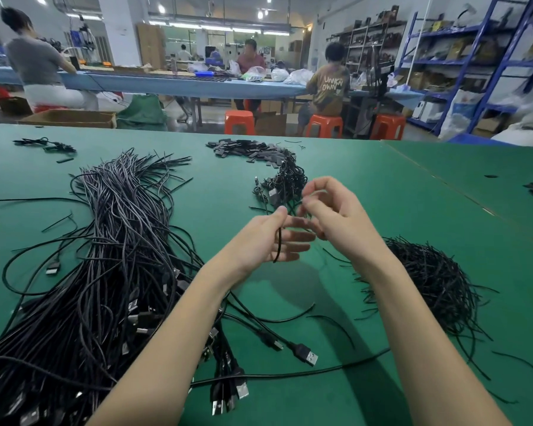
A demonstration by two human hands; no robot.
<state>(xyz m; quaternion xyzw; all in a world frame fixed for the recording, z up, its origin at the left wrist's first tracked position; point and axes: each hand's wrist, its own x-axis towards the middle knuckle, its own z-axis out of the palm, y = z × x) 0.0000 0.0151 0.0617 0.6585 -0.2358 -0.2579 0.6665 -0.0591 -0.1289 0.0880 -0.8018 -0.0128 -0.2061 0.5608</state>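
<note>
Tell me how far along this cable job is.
Done: a small heap of what look like bundled cables lies farther back. In hand: the left hand pinches one black cable while the right hand, blurred, works at its top. Left: apparently most, given the big pile of loose USB cables and the heap of ties.

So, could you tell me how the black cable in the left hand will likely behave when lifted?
Probably floppy: the black cable hangs limp from the left hand. Likely light, as the thumb and a finger seem enough to hold it. It may snag, since the cables in the cable pile lie curved and tangled.
</note>
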